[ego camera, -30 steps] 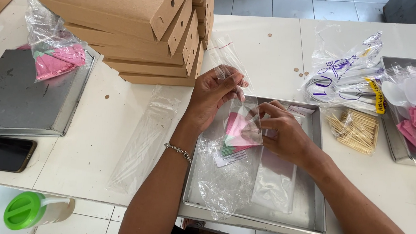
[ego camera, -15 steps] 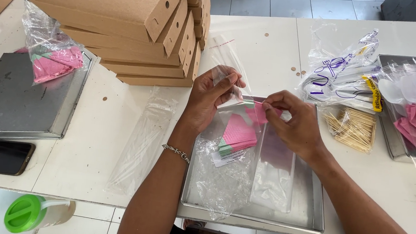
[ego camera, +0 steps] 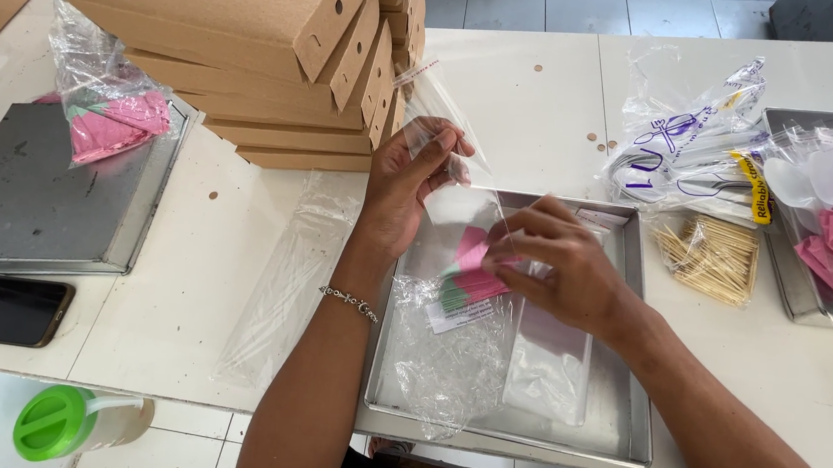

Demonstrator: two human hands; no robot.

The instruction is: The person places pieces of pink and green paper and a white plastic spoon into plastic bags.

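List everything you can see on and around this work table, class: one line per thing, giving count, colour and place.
cardboard boxes: a stack, brown, top left
metal tray: one, silver, under the hands
clear sleeve: one, transparent, left hand pinches it
pink napkin: one, pink and green, at right fingertips
second tray: one, grey, left
toothpicks: a pile, tan, right
phone: one, black, lower left
bottle: one, green lid, floor
left hand: gripping the sleeve
right hand: on the napkin
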